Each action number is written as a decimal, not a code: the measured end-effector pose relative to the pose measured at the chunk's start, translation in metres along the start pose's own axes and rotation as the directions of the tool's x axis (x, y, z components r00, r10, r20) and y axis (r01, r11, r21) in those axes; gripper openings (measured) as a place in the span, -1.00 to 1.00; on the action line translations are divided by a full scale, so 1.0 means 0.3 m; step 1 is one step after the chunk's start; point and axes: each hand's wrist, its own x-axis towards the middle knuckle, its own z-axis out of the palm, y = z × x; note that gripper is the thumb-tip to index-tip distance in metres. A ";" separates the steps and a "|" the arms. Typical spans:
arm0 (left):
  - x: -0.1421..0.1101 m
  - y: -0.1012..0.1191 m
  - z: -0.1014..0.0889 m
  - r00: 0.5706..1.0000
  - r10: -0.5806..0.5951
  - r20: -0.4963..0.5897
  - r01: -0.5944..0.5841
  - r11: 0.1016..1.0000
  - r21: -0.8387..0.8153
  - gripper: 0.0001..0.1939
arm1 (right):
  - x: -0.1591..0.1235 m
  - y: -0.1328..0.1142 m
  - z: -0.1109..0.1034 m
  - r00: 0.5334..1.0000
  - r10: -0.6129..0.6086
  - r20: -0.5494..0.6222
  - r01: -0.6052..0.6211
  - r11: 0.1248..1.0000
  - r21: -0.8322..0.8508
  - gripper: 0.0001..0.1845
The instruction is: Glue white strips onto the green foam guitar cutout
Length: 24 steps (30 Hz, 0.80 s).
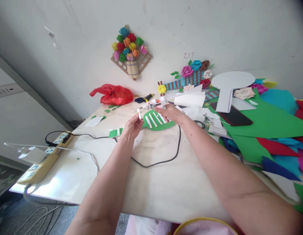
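Observation:
My left hand (133,126) pinches a short rolled strip of white paper (139,113), held upright just left of a green cutout. That guitar-shaped green cutout (151,121) lies on the table with several white paper rolls (154,119) set slantwise across its wide body. Its narrow end (113,133) reaches out left, behind my left hand. My right hand (171,113) is closed around a white glue gun (163,100) above the cutout's right side; fingers hide much of the gun. A black cord (153,165) loops over the table towards my right wrist.
A yellow power strip (46,160) with a white plug and cables lies along the left edge. Behind are a red plastic bag (114,94) and pliers (143,98). Coloured paper (268,117), white scraps and a phone (232,115) crowd the right. Paper flowers (128,44) hang on the wall.

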 end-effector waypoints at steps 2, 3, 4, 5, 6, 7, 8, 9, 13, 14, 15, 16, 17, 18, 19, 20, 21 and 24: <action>0.001 0.001 -0.001 1.000 0.000 -0.005 0.000 1.000 -0.001 -0.89 | 0.003 0.006 0.000 1.000 -0.010 0.002 0.010 1.000 0.013 -0.52; 0.001 0.001 -0.001 1.000 0.000 -0.008 0.000 1.000 -0.001 -0.89 | 0.004 0.007 0.001 1.000 -0.010 0.002 0.010 1.000 0.016 -0.52; 0.002 0.001 -0.002 1.000 0.000 -0.009 0.000 1.000 -0.001 -0.90 | 0.004 0.008 0.001 1.000 -0.006 0.000 0.006 1.000 0.018 -0.52; 0.002 0.002 -0.003 1.000 -0.001 -0.008 0.001 1.000 -0.001 -0.90 | 0.004 0.007 0.002 1.000 -0.002 0.000 0.002 1.000 0.020 -0.52; 0.002 0.002 -0.004 1.000 0.000 -0.004 0.000 1.000 -0.001 -0.90 | 0.003 0.005 0.003 1.000 0.000 0.000 0.000 1.000 0.025 -0.52; 0.002 0.002 -0.004 1.000 0.001 0.000 -0.001 1.000 -0.003 -0.90 | 0.002 0.003 0.003 1.000 -0.005 0.000 0.005 0.999 0.036 -0.53; 0.002 0.002 -0.005 1.000 0.003 0.005 -0.003 1.000 -0.004 -0.89 | 0.001 0.001 0.003 1.000 -0.015 0.001 0.015 0.999 0.051 -0.54; 0.002 0.002 -0.005 1.000 0.004 0.010 -0.004 1.000 -0.005 -0.89 | 0.000 0.000 0.004 1.000 -0.028 0.001 0.028 0.997 0.069 -0.54; 0.001 0.003 -0.006 1.000 0.006 0.023 -0.006 1.000 -0.003 -0.87 | 0.004 0.006 0.001 0.997 -0.074 0.024 0.071 0.990 0.118 -0.53; 0.002 0.003 -0.006 1.000 0.006 0.025 -0.006 1.000 -0.001 -0.87 | 0.006 0.008 0.000 0.996 -0.078 0.032 0.074 0.990 0.120 -0.53; 0.002 0.003 -0.006 1.000 0.007 0.025 -0.007 1.000 0.001 -0.87 | 0.008 0.011 -0.001 0.996 -0.081 0.036 0.076 0.990 0.120 -0.52; 0.002 0.003 -0.005 1.000 0.007 0.025 -0.007 1.000 0.003 -0.87 | 0.009 0.012 -0.001 0.996 -0.081 0.038 0.076 0.990 0.120 -0.52; 0.001 0.003 -0.005 1.000 0.005 0.024 -0.006 1.000 0.005 -0.87 | 0.009 0.013 -0.001 0.996 -0.081 0.036 0.076 0.990 0.120 -0.52; 0.000 0.003 -0.004 1.000 0.004 0.022 -0.004 1.000 0.006 -0.87 | 0.009 0.013 -0.001 0.996 -0.079 0.034 0.075 0.990 0.119 -0.52; -0.001 0.003 -0.003 1.000 0.002 0.021 -0.003 1.000 0.005 -0.88 | 0.008 0.012 -0.001 0.997 -0.076 0.030 0.072 0.990 0.117 -0.53; -0.002 0.003 -0.002 1.000 0.001 0.020 -0.001 1.000 0.003 -0.88 | 0.006 0.009 -0.001 0.997 -0.071 0.026 0.067 0.991 0.113 -0.53; -0.003 0.004 -0.001 1.000 0.001 0.018 -0.001 1.000 0.001 -0.88 | 0.004 0.006 0.000 0.998 -0.062 0.021 0.060 0.993 0.103 -0.53; -0.006 0.004 0.002 1.000 -0.004 0.020 0.004 1.000 -0.004 -0.88 | -0.003 -0.006 0.001 0.999 -0.034 0.003 0.034 0.997 0.062 -0.52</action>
